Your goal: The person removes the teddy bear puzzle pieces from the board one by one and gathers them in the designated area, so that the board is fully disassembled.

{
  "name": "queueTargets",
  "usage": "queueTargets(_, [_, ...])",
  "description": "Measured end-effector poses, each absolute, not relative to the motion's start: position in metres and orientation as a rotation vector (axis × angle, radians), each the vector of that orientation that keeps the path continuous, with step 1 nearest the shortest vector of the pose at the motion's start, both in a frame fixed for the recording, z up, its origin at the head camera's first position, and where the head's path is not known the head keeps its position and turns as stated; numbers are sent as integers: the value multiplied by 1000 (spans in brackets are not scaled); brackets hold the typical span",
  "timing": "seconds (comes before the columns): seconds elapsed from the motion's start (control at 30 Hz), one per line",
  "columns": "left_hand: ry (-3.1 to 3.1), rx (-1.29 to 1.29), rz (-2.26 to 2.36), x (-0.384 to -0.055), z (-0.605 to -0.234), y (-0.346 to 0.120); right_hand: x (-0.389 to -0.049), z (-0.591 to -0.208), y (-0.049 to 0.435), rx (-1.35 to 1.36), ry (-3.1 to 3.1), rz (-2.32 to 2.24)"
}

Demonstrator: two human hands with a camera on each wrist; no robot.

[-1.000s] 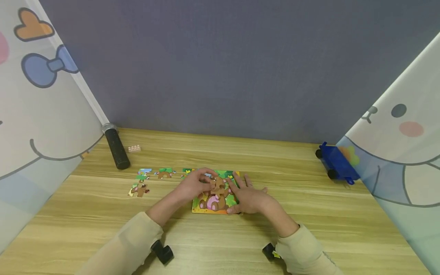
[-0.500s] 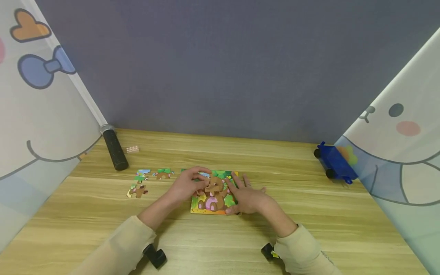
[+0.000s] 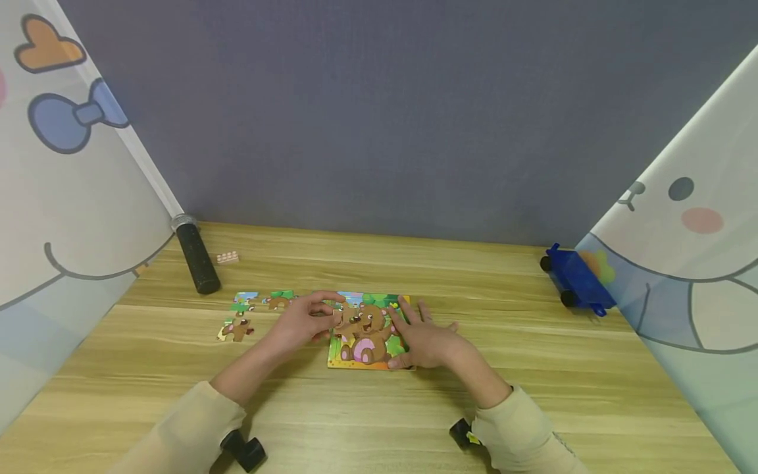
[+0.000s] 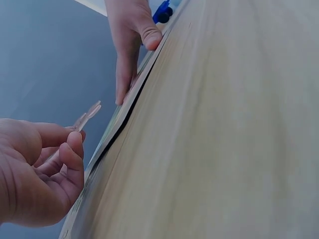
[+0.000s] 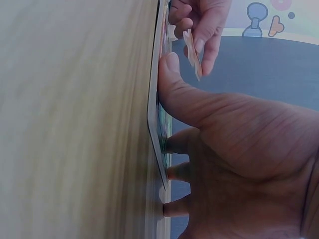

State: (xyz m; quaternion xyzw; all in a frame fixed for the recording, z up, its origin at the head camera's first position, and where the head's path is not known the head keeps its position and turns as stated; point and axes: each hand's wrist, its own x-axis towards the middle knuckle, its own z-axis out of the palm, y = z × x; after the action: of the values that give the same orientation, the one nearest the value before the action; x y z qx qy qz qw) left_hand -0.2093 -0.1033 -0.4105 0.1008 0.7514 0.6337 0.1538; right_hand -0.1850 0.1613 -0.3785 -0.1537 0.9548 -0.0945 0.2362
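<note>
Puzzle board (image 3: 355,363) lay on the desk (image 3: 367,421), our right hand (image 3: 428,342) touching it with fingers apart, while our left hand (image 3: 303,324) pinched a raised piece (image 4: 88,115) that a slackened grip might drop.

A puzzle piece (image 4: 86,117) tilts above the flat bear puzzle (image 3: 365,343).

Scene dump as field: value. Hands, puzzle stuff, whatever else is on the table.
left hand: pinches a puzzle piece, held clear of the bear puzzle
right hand: fingers spread, resting on the puzzle's right side
loose pieces: on the table, left of the puzzle
microphone: far left, lying down
pink block: beside the microphone
blue toy cart: far right
</note>
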Motion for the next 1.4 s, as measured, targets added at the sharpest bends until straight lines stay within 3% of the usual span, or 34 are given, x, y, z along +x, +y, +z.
queueTargets(1.4, [2301, 247, 1662, -201, -407, -201, -186, -378, 161, -420, 2612, -274])
